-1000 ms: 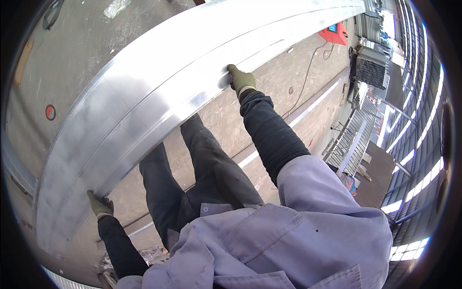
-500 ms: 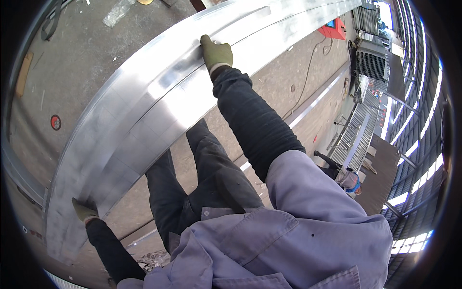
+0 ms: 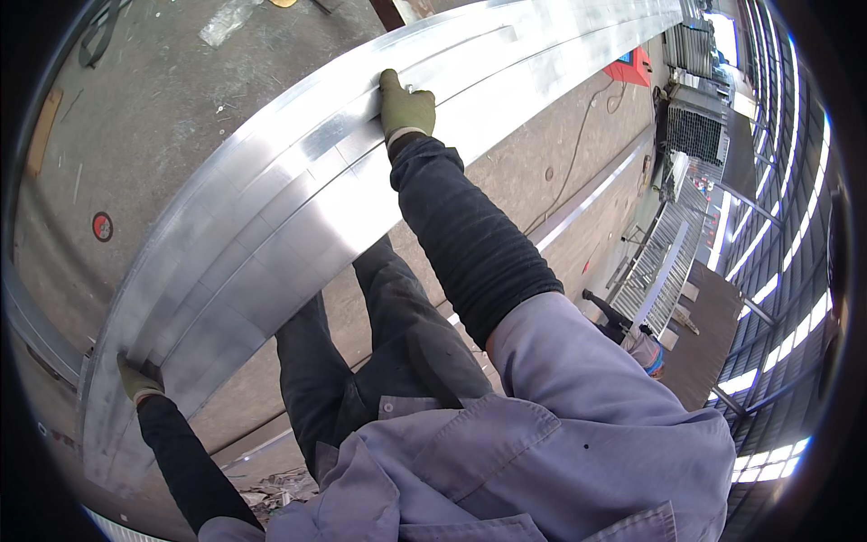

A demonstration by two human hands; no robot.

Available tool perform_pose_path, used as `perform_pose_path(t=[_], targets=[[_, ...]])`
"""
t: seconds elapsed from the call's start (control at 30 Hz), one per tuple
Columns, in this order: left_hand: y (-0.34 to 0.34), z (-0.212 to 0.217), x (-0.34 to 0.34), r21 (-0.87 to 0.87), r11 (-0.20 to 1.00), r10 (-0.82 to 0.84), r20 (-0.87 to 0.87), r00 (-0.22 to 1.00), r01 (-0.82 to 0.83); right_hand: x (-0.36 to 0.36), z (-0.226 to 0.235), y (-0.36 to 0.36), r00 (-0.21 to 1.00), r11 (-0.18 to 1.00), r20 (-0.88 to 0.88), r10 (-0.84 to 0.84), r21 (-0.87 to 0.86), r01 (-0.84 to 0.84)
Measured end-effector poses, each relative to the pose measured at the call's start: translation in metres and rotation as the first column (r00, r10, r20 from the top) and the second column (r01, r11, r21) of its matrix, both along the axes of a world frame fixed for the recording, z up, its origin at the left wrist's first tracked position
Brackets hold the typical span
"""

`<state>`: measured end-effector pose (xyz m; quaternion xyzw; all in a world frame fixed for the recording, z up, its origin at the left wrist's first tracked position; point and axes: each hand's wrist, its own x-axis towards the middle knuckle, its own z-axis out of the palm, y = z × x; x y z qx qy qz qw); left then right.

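Note:
A long, shiny silver metal panel with raised lengthwise ribs stretches from the lower left to the upper right in front of my legs. My right hand, in an olive-green glove, grips a raised rib near the panel's middle, with its thumb and a finger showing on top. At the lower left, my left hand in a matching glove holds the panel along the ribs toward its near end. Some fingers of both hands are hidden against the metal.
A red machine with a screen stands beyond the panel, its cable trailing over the floor. Stacked metal profiles and a rack lie to the right, where another person is. A wooden strip lies far left.
My left hand has shifted a little up and left along the panel. My right hand stays nearly in place on the rib. The reflections on the metal have changed.

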<state>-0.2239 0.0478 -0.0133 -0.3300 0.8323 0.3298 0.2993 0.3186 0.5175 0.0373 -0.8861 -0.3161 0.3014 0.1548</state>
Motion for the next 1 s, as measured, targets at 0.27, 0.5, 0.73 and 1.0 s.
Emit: perform_pose_path(t=[0.27, 0.5, 0.73, 1.0], targets=[[0.004, -0.003, 0.007, 0.023, 0.999, 0.038, -0.019, 0.999, -0.038, 0.002, 0.01, -0.001, 0.999, 0.999, 0.008, -0.032, 0.02, 0.032], [-0.024, 0.005, -0.004, 0.121, 0.987, -0.114, 0.057, 0.992, 0.106, 0.013, -0.044, -0.003, 0.979, 0.986, 0.13, 0.158, -0.077, -0.149], [0.04, -0.028, 0.037, -0.133, 0.964, -0.241, -0.087, 0.967, 0.228, 0.11, -0.108, 0.051, 0.574, 0.672, 0.365, 0.733, -0.251, -0.697], [0.053, 0.007, 0.063, -0.362, 0.931, -0.176, -0.343, 0.923, 0.043, 0.122, -0.111, 0.053, 0.817, 0.842, 0.208, 0.538, -0.167, -0.513]])
